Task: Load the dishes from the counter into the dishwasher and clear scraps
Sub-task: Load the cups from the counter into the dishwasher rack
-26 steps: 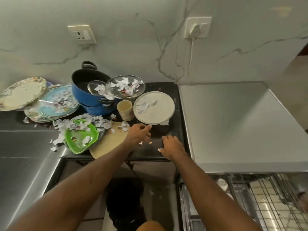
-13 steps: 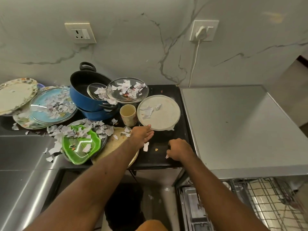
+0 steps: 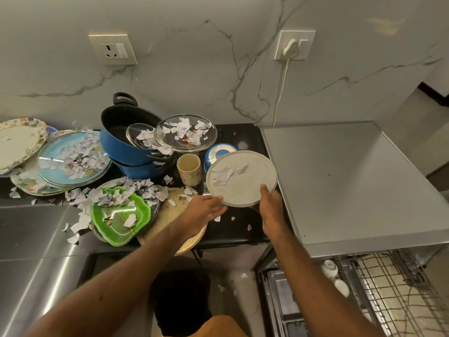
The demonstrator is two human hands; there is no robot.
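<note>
We observe the round white plate [image 3: 243, 178] held raised and tilted. Its near rim is pinched by the right hand [image 3: 273, 210], thumb on top, and is touched by the straight fingers of the left hand [image 3: 204, 211]. Torn paper scraps [image 3: 222, 176] lie on its left half. The dishwasher rack [image 3: 388, 288] stands pulled out at lower right.

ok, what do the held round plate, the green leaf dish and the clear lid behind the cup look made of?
Round plate: opaque, pale, matte and faintly speckled; melamine or stoneware, cannot tell which.
Green leaf dish: glossy highlights, moulded veins, saturated colour; probably plastic or melamine.
Clear lid: see-through, with a shiny rim band; glass with what looks like a steel rim.
</note>
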